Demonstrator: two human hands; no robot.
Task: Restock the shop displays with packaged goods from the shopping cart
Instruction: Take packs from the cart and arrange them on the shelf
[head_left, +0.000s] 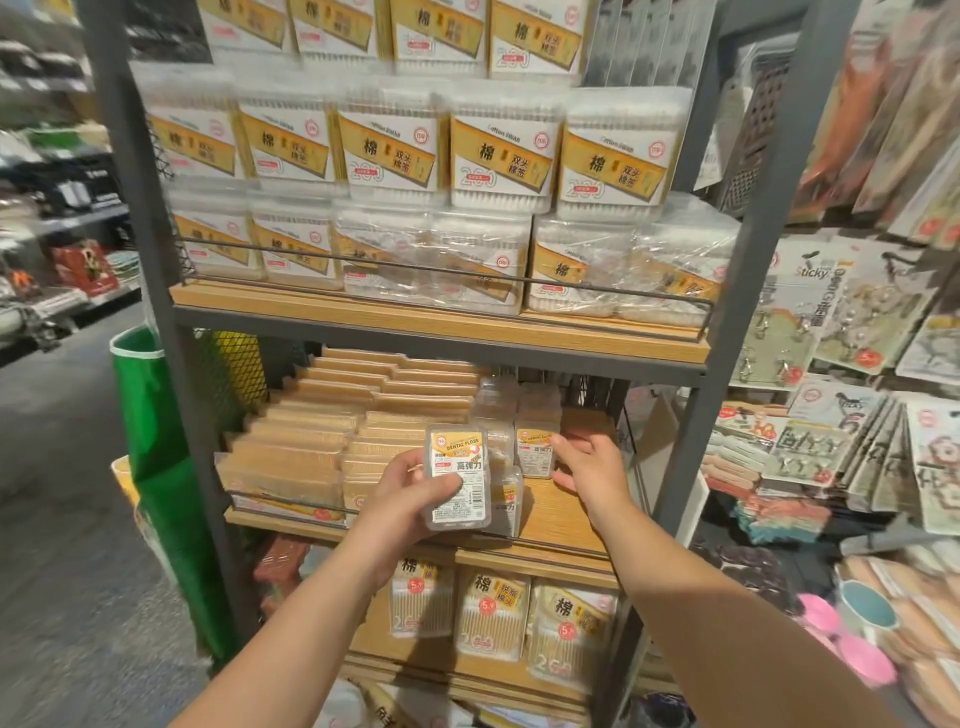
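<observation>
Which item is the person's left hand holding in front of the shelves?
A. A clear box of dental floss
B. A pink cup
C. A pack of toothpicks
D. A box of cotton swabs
A: the left hand grips a clear dental floss box whose label reads "Dental Floss".

- The dental floss box (458, 478) is clear plastic with a white label, a yellow-orange band across its top and black print
- The cotton swab boxes (503, 156) are clear with white swabs inside, each label white with a slanted golden-yellow band and black characters
- The shelf boards (441, 325) are light wood grain; the rack frame (156, 291) is dark grey
- The flat packs (311, 447) stacked on the middle shelf are tan
- The lower swab packs (491, 618) are tan and white, each with a small red round sticker
- The bag (156, 441) beside the rack is bright green with a white rim
- The bowls (852, 654) at lower right are pink
</observation>
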